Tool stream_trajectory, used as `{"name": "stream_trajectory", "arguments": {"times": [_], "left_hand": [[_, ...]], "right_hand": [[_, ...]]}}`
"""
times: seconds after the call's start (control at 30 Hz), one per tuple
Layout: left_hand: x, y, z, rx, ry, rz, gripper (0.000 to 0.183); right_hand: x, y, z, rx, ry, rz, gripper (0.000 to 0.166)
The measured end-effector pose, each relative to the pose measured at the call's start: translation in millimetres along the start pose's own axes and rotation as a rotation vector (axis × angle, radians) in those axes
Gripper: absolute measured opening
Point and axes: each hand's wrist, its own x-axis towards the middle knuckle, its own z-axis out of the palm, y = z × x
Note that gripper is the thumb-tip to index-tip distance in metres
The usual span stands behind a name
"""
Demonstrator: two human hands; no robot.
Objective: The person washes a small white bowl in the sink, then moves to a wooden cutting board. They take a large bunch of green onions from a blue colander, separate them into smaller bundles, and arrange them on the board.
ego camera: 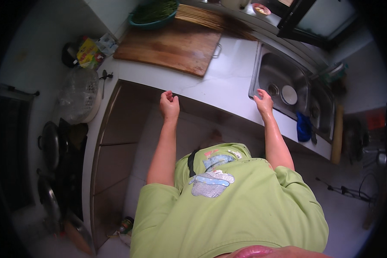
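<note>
My left hand (170, 104) hangs just off the front edge of the white countertop (232, 61), fingers loosely curled and thumb apart, with nothing seen in it. Below a large wooden cutting board (167, 45), it does not reach the board. My right hand (263, 102) is over the near left corner of the stainless steel double sink (255, 75), its fingers apart and holding nothing visible. Whether it touches the rim I cannot tell. A white bowl or dish (289, 94) lies in the larger basin beside the drain (272, 89). My right forearm looks wet.
A teal basin of green vegetables (154, 11) stands behind the board, near bamboo sticks (196, 16). A blue cloth (304, 126) drapes over the sink's front edge. To the left are a plastic basket (80, 93), a spoon (104, 82) and a lidded pot (50, 145). An open window (322, 19) juts inward.
</note>
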Motion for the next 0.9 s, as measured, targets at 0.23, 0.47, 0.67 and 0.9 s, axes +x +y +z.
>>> {"name": "stream_trajectory", "arguments": {"times": [0.23,0.47,0.67,0.9], "left_hand": [[40.3,2.9,1.7,0.108,-0.034,-0.039,0.034],[84.6,0.9,11.4,0.183,-0.069,-0.036,0.038],[168.8,-3.1,23.4,0.192,-0.162,0.030,0.044],[336.1,9.6,21.4,0.417,-0.204,0.484,0.064]], "right_hand": [[50.2,-40.6,42.3,0.154,-0.149,0.142,0.041],[92.5,-117.0,74.8,0.568,-0.488,0.242,0.046],[141.1,-163.0,114.8,0.799,-0.533,0.283,0.050],[196.0,-240.7,181.6,1.087,-0.470,0.460,0.066]]}}
